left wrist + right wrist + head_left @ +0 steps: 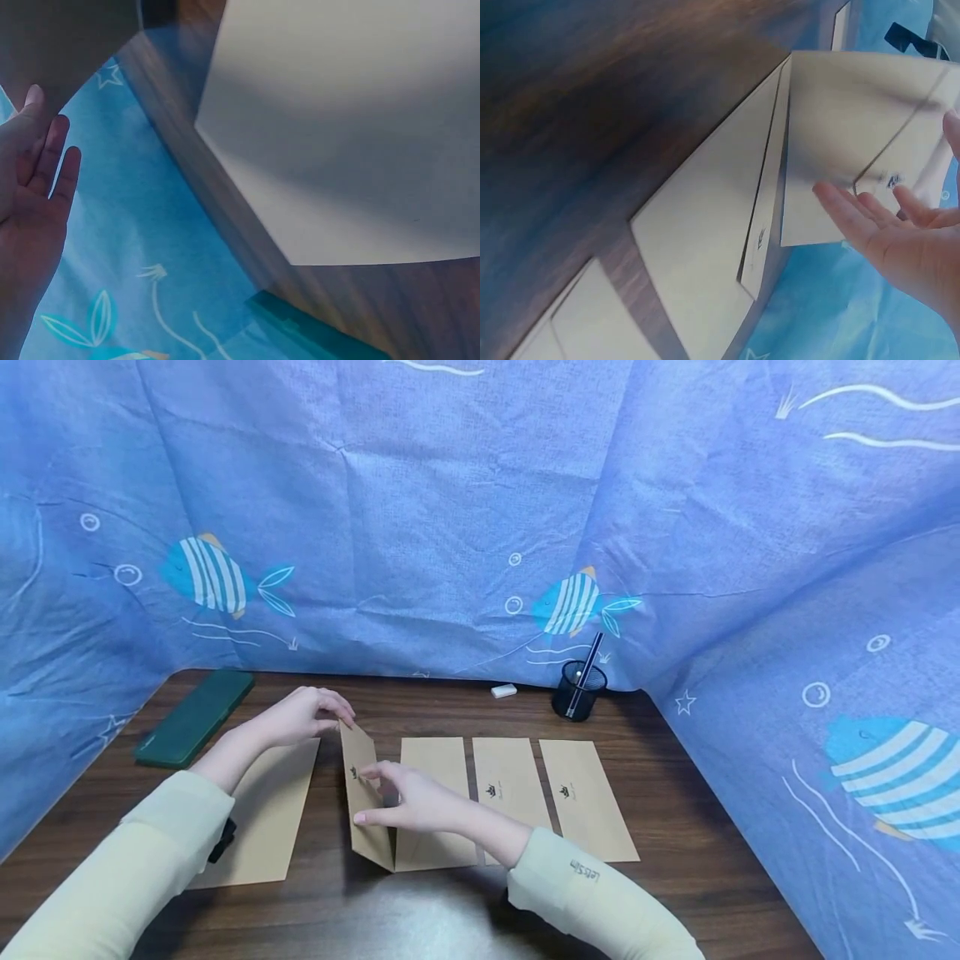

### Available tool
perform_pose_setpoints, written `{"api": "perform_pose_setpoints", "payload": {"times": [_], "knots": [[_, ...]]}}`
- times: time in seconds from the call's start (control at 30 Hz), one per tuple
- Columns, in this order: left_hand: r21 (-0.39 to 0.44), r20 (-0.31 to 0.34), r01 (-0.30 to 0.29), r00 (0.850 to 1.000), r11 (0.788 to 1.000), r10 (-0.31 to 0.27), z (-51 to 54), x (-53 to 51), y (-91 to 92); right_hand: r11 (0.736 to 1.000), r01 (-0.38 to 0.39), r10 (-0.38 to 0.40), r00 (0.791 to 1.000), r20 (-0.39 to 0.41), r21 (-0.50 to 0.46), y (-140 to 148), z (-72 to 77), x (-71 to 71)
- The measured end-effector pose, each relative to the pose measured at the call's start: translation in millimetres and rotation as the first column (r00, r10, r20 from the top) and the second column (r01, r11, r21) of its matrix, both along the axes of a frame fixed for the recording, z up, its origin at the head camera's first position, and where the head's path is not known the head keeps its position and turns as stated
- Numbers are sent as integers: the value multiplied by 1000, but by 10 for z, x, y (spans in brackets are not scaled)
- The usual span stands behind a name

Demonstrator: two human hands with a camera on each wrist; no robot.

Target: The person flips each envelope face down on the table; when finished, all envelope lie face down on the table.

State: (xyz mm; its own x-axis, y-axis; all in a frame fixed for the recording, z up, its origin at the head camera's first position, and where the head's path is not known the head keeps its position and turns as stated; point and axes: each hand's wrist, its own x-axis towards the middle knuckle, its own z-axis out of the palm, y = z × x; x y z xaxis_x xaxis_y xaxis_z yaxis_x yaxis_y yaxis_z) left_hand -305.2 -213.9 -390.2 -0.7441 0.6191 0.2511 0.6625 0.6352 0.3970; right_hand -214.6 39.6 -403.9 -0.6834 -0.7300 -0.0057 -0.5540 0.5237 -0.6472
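Pinching the top edge of a brown envelope [362, 795], the left hand [300, 717] holds it tilted up on the desk [712, 885], left of the frame's middle. Just in front of its printed face is the right hand [416, 799], relaxed, with thumb and fingers spread and gripping nothing; whether its fingertips touch the paper I cannot tell.

Right of the raised envelope, three more lie flat in a row: a left one [433, 852], a middle one [510, 772] and a right one [592, 810], the last two showing a small crown print. Under the left forearm, at lower left, lies a larger brown sheet [273, 810], with a green case [195, 718] beyond it. Near the desk's far edge, right of centre, sit a white eraser [503, 691] and a black mesh pen cup [576, 700]. Blue fish-patterned cloth [450, 527] fills the upper frame.
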Motion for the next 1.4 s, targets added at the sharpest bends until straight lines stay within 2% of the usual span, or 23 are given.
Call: {"api": "perform_pose_setpoints", "payload": {"times": [0.07,0.13,0.2,0.27,0.3,0.37,0.5,0.67,0.9,1.0,1.1,1.17,1.27,1.4], "knots": [[1,6,3,1000,1000,-3,42,-5,20,998,45,-42,997,67,-47,-22,19,17],[4,13,6,1000,1000,-6,86,-10,44,989,101,-81,981,177,-109,-41,30,32],[7,16,4,1000,1000,-4,134,-15,69,972,160,-105,951,292,-170,-56,41,40],[9,24,-5,1000,1000,5,182,-18,91,950,215,-112,911,396,-225,-61,53,43],[10,32,-11,999,1000,10,205,-20,104,943,233,-113,897,427,-240,-59,63,45],[13,54,-28,998,1000,27,248,-26,131,933,250,-112,886,450,-260,-48,78,45],[37,101,-56,993,998,52,319,-27,183,921,249,-105,898,427,-299,-14,105,55],[63,77,-60,996,996,55,367,-25,234,913,242,-116,925,362,-327,19,113,81],[80,49,-48,998,996,44,384,-36,323,941,164,-87,962,258,-295,48,87,99],[91,57,-47,998,995,42,385,-47,343,952,150,-86,968,237,-268,56,81,95],[104,101,-74,993,992,63,352,-56,301,950,161,-96,966,241,-268,60,59,86],[95,155,-105,984,990,90,307,-58,243,945,173,-102,962,253,-278,62,31,76],[39,228,-129,967,991,117,207,-50,136,938,194,-116,957,266,-288,69,-22,63],[-16,294,-119,949,993,119,42,-44,33,929,219,-127,946,299,-298,58,-99,58]]}}
